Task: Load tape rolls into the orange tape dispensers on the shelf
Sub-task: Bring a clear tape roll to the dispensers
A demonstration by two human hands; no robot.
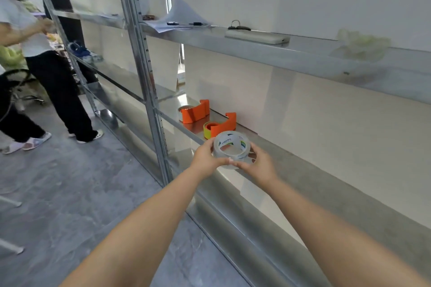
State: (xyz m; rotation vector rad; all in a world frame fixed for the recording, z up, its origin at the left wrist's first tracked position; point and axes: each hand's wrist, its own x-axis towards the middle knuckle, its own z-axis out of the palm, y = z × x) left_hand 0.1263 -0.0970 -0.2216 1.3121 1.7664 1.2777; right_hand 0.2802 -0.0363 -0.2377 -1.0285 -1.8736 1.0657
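I hold a clear tape roll (pixel 231 147) with a white printed core between both hands, just above the front edge of the metal shelf (pixel 291 161). My left hand (pixel 206 156) grips its left side and my right hand (pixel 258 162) its right side. Just behind the roll sits an orange tape dispenser (pixel 227 122) with a yellow tape roll (pixel 207 131) in it. Farther back on the same shelf stands a second orange dispenser (pixel 194 113) with a brownish roll (pixel 185 109) beside or in it.
A steel upright (pixel 149 81) rises left of my hands. The upper shelf (pixel 303 53) carries papers (pixel 177 20), a white power strip (pixel 256 37) and a crumpled bag (pixel 361 42). Two people (pixel 46 53) stand at the left on the grey floor.
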